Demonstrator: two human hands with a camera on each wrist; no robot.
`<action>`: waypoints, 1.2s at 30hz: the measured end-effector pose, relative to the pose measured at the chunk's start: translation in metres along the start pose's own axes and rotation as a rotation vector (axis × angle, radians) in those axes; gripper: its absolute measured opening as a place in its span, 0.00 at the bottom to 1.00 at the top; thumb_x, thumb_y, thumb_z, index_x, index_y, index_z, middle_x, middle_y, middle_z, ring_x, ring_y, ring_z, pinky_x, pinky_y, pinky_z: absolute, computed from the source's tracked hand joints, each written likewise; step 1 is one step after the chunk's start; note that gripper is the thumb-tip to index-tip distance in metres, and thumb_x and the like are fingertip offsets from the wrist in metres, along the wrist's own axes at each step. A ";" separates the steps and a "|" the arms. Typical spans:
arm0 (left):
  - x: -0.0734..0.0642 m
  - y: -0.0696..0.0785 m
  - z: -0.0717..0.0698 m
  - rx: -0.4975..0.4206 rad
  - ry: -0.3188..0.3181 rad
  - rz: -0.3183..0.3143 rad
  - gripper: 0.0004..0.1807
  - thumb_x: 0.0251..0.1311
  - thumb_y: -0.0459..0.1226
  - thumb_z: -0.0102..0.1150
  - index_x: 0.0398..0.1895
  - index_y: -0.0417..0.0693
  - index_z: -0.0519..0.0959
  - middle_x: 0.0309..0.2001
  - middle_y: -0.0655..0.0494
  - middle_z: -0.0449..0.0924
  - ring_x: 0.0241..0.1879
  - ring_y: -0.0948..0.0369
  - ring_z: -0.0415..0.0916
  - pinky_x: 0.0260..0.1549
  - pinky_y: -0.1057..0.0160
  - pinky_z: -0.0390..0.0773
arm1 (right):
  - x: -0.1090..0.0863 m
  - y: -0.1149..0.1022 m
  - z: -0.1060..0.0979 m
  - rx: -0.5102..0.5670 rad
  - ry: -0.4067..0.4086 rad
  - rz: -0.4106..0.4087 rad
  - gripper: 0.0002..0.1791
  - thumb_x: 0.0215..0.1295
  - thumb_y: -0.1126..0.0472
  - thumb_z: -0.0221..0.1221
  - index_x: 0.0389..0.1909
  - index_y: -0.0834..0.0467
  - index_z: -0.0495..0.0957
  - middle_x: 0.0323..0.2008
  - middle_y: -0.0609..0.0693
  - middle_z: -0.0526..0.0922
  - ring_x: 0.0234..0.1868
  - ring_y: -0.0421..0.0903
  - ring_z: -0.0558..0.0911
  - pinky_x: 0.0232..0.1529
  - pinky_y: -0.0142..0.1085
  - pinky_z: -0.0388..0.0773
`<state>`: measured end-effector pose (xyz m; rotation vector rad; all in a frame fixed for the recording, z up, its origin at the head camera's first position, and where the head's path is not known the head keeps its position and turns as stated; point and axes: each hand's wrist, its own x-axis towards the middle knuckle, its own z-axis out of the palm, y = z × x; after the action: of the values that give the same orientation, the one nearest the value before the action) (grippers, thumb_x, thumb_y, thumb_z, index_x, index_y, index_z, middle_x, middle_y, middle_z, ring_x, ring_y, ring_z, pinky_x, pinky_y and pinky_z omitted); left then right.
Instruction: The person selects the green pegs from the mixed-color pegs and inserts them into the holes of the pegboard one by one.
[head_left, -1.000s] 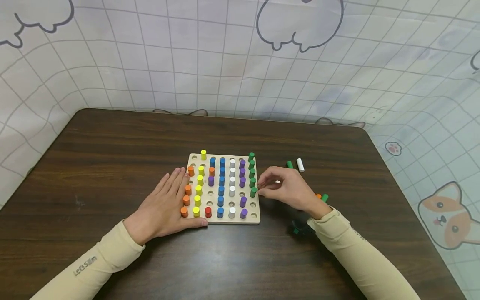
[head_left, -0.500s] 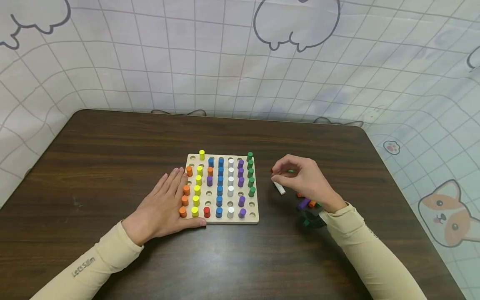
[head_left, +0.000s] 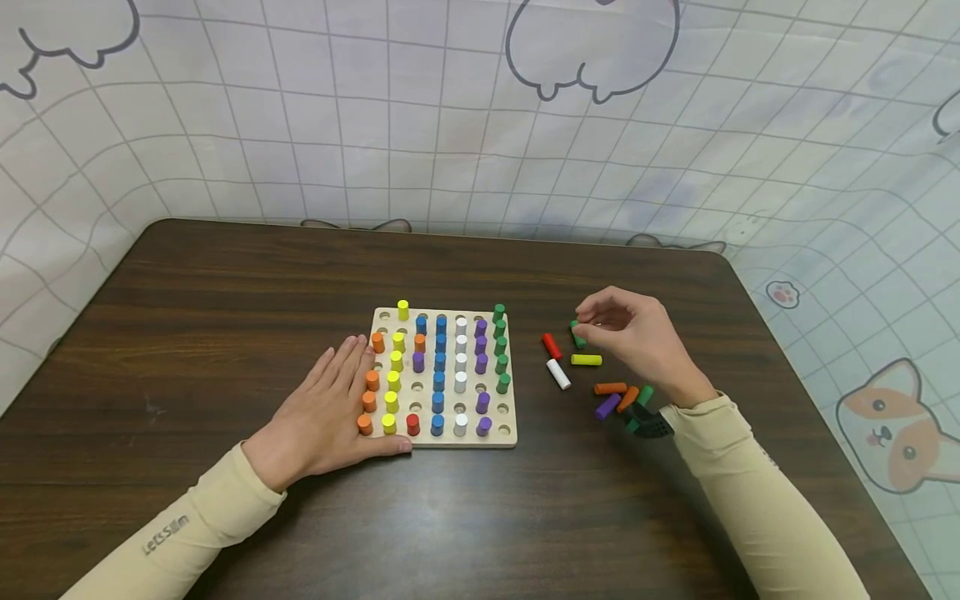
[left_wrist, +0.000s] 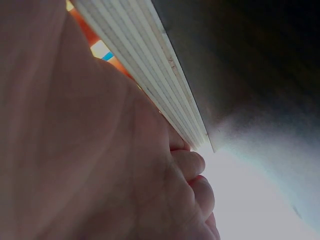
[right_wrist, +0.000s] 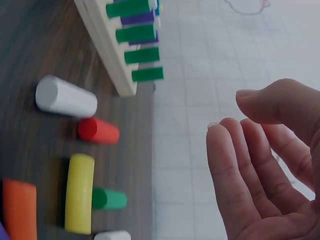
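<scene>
A light wooden pegboard [head_left: 450, 442] holds rows of coloured pegs, among them green pegs [head_left: 501, 346] along its right side and a red peg [head_left: 413, 425] at the front. My left hand [head_left: 322, 417] lies along the board's left edge with straight fingers, thumb at the front edge. Right of the board, my right hand [head_left: 637, 337] hovers over loose pegs. Its thumb and fingers are apart with nothing between them in the right wrist view. Nearest it lie a green peg [head_left: 576, 333] and a yellow peg [head_left: 587, 360]. Another white peg [right_wrist: 112, 235] shows in the right wrist view.
A loose red peg [head_left: 552, 346] and white peg [head_left: 558, 374] lie close to the board's right edge. Orange pegs [head_left: 610, 388], a purple peg [head_left: 608, 407] and a green one cluster nearer the right wrist. A printed cloth [head_left: 465, 125] hangs behind the brown table [head_left: 225, 275].
My right hand has moved from the board's right edge rightward and slightly away, uncovering the red, white, yellow and orange loose pegs. My left hand has stayed on the board.
</scene>
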<state>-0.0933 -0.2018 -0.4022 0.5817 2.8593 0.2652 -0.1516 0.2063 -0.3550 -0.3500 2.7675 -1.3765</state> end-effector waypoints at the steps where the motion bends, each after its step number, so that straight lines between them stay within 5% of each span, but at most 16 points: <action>1: 0.000 0.000 0.000 0.000 0.000 0.000 0.73 0.52 0.79 0.54 0.83 0.34 0.46 0.85 0.37 0.42 0.84 0.40 0.43 0.83 0.38 0.47 | 0.001 0.001 -0.001 -0.016 0.001 0.007 0.12 0.66 0.52 0.70 0.47 0.51 0.84 0.45 0.47 0.87 0.42 0.42 0.87 0.42 0.31 0.85; 15: -0.001 0.000 -0.001 -0.004 -0.006 0.002 0.72 0.52 0.79 0.55 0.83 0.34 0.45 0.85 0.38 0.41 0.85 0.41 0.41 0.83 0.39 0.46 | 0.024 0.021 -0.008 -0.250 -0.061 0.100 0.15 0.69 0.57 0.67 0.53 0.57 0.84 0.46 0.54 0.89 0.43 0.48 0.87 0.46 0.41 0.83; 36: -0.001 -0.002 0.000 0.008 0.005 0.007 0.71 0.52 0.79 0.55 0.83 0.35 0.46 0.85 0.39 0.42 0.85 0.42 0.43 0.83 0.40 0.46 | 0.052 0.028 0.001 -0.387 -0.206 0.134 0.13 0.64 0.59 0.70 0.48 0.58 0.86 0.41 0.53 0.90 0.37 0.45 0.86 0.43 0.39 0.83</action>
<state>-0.0933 -0.2038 -0.4027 0.5930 2.8651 0.2561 -0.2077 0.2104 -0.3741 -0.2894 2.8069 -0.7272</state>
